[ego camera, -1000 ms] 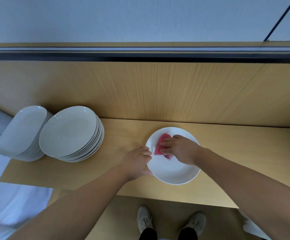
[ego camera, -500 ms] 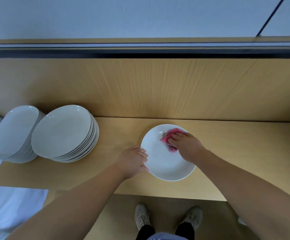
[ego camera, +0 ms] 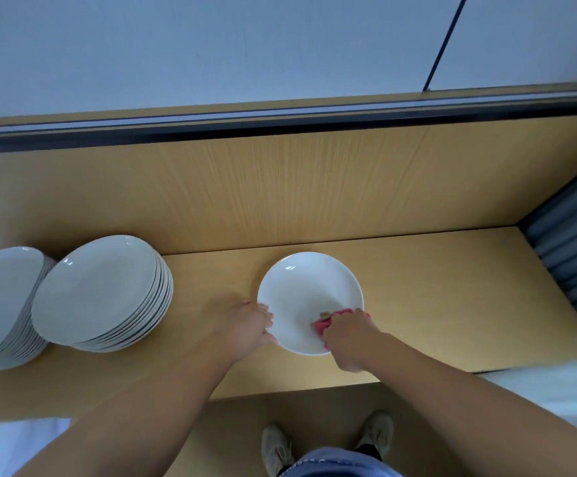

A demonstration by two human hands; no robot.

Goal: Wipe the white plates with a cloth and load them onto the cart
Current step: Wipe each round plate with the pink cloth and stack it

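The right hand (ego camera: 349, 339) is gripping the pink cloth (ego camera: 319, 327) with curled fingers, and the cloth is now lying at the near edge of the white plate (ego camera: 300, 290), no longer the far side. The left hand (ego camera: 245, 328) is pinching the rim, keeping the plate on the surface (ego camera: 452, 304). The wiping is probably almost done.

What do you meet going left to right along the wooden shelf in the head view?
Far-left plate stack → second plate stack → left hand → single plate → right hand gripping the pink cloth → grey ribbed panel.
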